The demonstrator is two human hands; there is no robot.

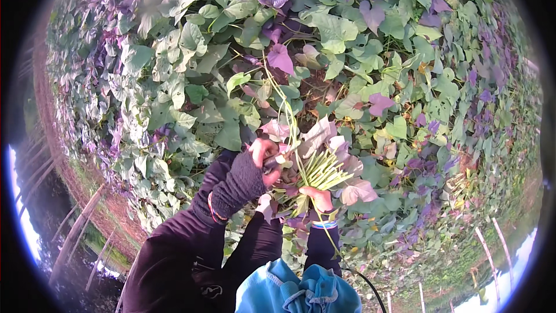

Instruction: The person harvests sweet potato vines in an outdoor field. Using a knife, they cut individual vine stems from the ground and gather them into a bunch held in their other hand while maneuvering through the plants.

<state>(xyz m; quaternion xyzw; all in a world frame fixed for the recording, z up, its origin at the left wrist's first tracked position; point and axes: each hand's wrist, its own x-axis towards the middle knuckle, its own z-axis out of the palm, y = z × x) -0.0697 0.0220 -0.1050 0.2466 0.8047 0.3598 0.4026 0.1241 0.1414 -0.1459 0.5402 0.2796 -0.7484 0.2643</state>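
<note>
1. Gripping a bundle of slender pale-green stems (327,171), your right hand (319,198) sits below the leaves (339,26).
2. Your dark-knit-cuffed left hand (264,159) curls beside it; you cannot tell what that grip holds.
3. A yellow-green vine (293,120) trails upward.

No words, numbers or signs can be read; a small pale mark (211,291) stands on the dark clothing (156,266) at near left, perhaps a logo, too blurred to tell.

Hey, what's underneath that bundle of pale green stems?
Pinkish leaves show around the bundle, and the right hand holds its lower side. Whatever lies directly beneath is covered, so I can't tell.
</note>
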